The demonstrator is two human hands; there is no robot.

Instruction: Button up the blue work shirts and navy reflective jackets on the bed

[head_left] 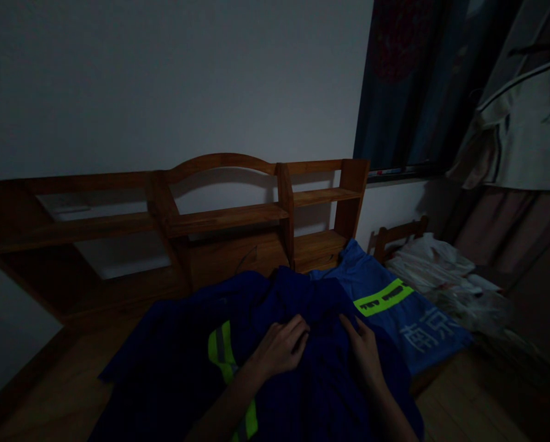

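A dark blue work garment (312, 393) with yellow-green and grey reflective strips lies spread out and rumpled in front of me. My left hand (282, 347) rests at its middle, fingers curled in and closed on the cloth, though the fingertips are partly hidden. To the right, my right hand (363, 348) touches the same garment with its fingers stretched out and apart. Beyond it lies a lighter blue garment (376, 276) with a yellow-green band and pale lettering, partly covered by the dark one.
Behind the clothes stands a wooden shelf unit (229, 218) against a pale wall. At the right are a wooden chair back (401, 232) and white plastic bags (434, 261). A white shirt (533, 132) hangs by the dark window (408, 86). The room is dim.
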